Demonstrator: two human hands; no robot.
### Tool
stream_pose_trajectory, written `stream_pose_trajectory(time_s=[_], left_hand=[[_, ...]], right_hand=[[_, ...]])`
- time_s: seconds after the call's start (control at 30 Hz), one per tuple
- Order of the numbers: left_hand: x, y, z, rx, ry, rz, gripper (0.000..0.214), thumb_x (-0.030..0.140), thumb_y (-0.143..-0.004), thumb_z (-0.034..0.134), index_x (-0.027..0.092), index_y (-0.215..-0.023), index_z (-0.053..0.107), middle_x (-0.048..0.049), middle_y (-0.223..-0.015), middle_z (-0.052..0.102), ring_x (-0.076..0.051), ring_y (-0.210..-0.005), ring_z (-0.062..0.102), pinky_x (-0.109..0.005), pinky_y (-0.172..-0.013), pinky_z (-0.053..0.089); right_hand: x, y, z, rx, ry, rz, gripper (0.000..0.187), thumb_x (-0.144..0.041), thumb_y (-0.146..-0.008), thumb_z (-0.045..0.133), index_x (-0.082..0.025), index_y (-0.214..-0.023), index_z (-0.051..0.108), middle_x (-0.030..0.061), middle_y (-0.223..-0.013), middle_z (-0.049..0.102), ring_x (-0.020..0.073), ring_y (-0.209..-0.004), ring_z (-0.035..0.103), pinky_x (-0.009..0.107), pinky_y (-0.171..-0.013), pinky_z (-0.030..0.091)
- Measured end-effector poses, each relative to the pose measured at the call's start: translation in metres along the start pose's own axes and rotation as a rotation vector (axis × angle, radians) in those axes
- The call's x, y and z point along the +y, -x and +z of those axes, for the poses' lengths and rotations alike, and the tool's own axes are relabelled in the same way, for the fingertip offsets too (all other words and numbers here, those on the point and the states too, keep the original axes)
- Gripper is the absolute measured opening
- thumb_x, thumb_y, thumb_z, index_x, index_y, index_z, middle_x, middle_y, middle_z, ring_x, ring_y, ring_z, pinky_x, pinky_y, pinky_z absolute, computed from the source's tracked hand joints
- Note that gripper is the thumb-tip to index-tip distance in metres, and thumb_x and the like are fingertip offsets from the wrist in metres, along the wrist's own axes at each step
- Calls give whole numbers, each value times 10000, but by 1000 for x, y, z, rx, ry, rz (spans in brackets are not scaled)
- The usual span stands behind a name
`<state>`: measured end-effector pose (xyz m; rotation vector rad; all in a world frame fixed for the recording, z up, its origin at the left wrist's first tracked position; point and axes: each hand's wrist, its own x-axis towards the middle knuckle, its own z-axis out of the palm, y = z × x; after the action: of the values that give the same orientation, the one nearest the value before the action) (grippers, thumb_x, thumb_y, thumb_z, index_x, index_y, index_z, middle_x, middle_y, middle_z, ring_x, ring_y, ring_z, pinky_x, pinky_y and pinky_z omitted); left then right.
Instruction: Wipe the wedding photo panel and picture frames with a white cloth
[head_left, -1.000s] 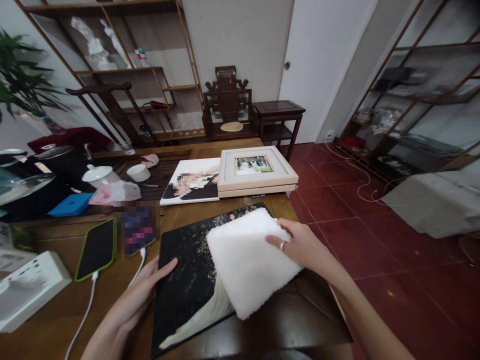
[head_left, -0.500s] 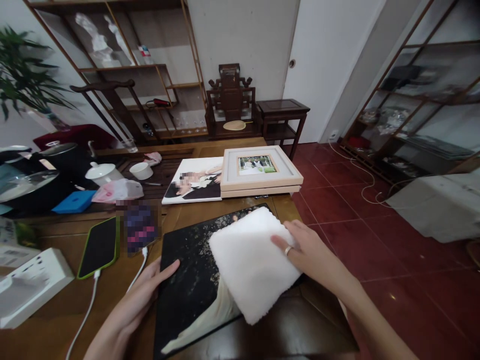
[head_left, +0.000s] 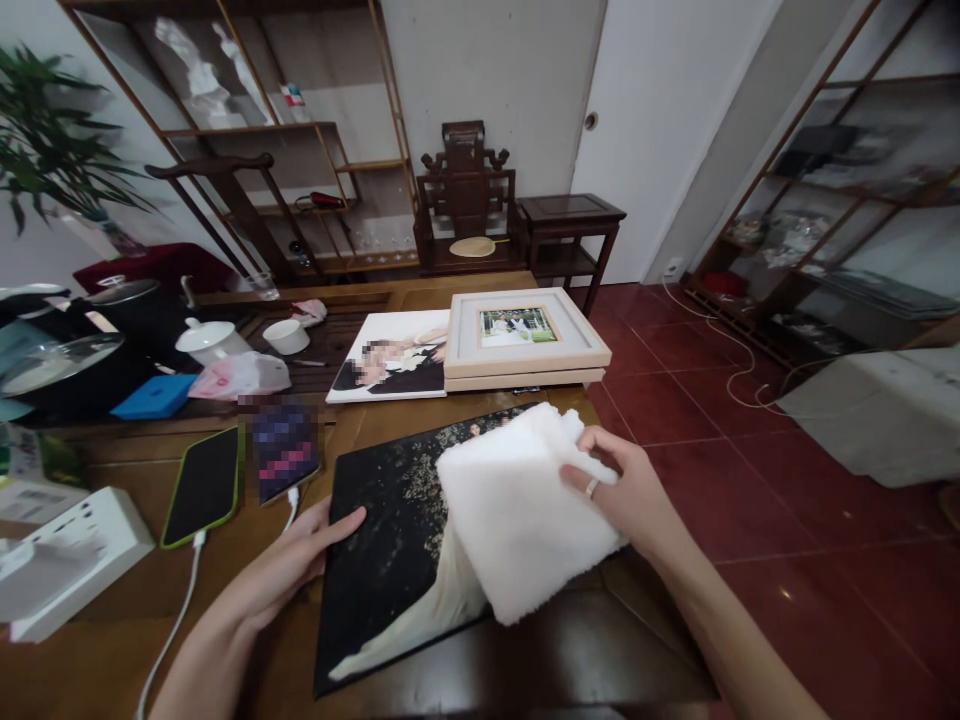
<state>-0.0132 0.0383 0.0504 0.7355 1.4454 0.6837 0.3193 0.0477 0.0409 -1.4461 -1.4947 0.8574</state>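
Observation:
A dark photo panel (head_left: 375, 570) with a pale gown printed on it lies tilted near the table's front edge. My left hand (head_left: 319, 545) grips its left edge, thumb on top and fingers hidden beneath. Over the panel's right part lies a fluffy white cloth (head_left: 517, 510). My right hand (head_left: 619, 485), a ring on one finger, pinches the cloth's right side between thumb and fingers. The cloth covers much of the picture's right half.
Beyond the panel lie a white photo print (head_left: 397, 355) and stacked wooden picture frames (head_left: 529, 340). Left are a green-cased phone (head_left: 202, 487), a second phone (head_left: 285, 455) on a cable, a power strip (head_left: 82, 560), a white teapot (head_left: 210, 340) and a blue box (head_left: 152, 397).
My right hand has shifted slightly right, and its fingers now bunch up the cloth's far right edge. My left hand still holds the panel.

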Motion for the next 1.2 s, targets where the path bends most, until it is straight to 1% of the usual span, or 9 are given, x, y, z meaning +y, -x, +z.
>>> stream_pose_trajectory(time_s=[0.1, 0.27, 0.4, 0.5, 0.7, 0.9, 1.03, 1.1, 1.2], left_hand=[[-1, -2, -2, 19, -23, 3, 557, 378, -653, 771, 181, -1151, 617, -115, -1080, 698, -282, -989, 653, -363, -830, 513], [-6, -5, -6, 11, -81, 3, 517, 426, -660, 755, 190, -1102, 632, -99, -1106, 688, -264, -992, 650, -354, -827, 511], [-6, -8, -6, -45, -92, 12, 498, 436, -684, 738, 186, -1096, 611, -91, -1123, 680, -248, -1023, 637, -331, -831, 507], [-4, -9, -4, -56, -103, 16, 496, 446, -675, 742, 187, -1076, 607, -86, -1099, 689, -244, -1003, 647, -322, -811, 514], [-3, -10, -3, -14, -155, 39, 513, 484, -644, 745, 178, -1042, 635, -97, -1087, 697, -246, -962, 664, -323, -784, 518], [-3, -10, -2, -53, -141, 46, 505, 461, -638, 757, 162, -1025, 632, -98, -1018, 716, -239, -893, 679, -322, -752, 518], [0, -9, 6, 96, -195, 144, 494, 448, -623, 768, 175, -1005, 614, -85, -1010, 712, -248, -899, 679, -318, -704, 530], [2, -11, 12, 213, -206, 215, 486, 431, -639, 762, 192, -1024, 583, -67, -987, 713, -228, -885, 682, -295, -673, 533], [4, -16, 18, 267, -199, 272, 488, 397, -661, 755, 206, -1047, 525, -45, -920, 715, -188, -818, 689, -270, -659, 537]], right_hand=[[10, -3, 1, -40, -56, 137, 238, -408, -731, 606, -222, -732, 458, -29, -709, 484, 149, -634, 455, 247, -550, 330], [6, -21, -7, -149, 102, 173, 302, -468, -702, 645, -197, -653, 519, -30, -639, 505, 155, -623, 468, 253, -555, 328], [1, -31, -19, -374, -206, 301, 280, -371, -701, 639, -180, -903, 617, 22, -847, 638, 190, -740, 568, 259, -600, 401], [0, -25, -26, -352, -277, 353, 329, -343, -715, 607, -179, -1000, 593, 42, -873, 640, 209, -807, 584, 270, -637, 416], [5, -3, -27, -132, 231, 108, 280, -444, -744, 581, -193, -653, 496, -28, -622, 475, 149, -602, 443, 256, -537, 316], [25, 1, -31, -210, 119, 31, 257, -356, -777, 502, -218, -623, 348, -50, -588, 405, 124, -547, 425, 237, -490, 317], [11, 16, -30, 19, 256, -270, 203, -301, -801, 516, -218, -976, 458, 99, -1099, 582, 251, -1006, 561, 379, -781, 471], [-1, 30, -23, 133, 443, -492, 327, -287, -833, 511, -219, -1146, 447, 141, -1369, 427, 299, -1275, 376, 482, -973, 375], [-9, 49, -6, -13, 705, -621, 486, -379, -879, 497, -255, -1333, 377, 123, -1500, 258, 352, -1378, 169, 610, -1044, 238]])
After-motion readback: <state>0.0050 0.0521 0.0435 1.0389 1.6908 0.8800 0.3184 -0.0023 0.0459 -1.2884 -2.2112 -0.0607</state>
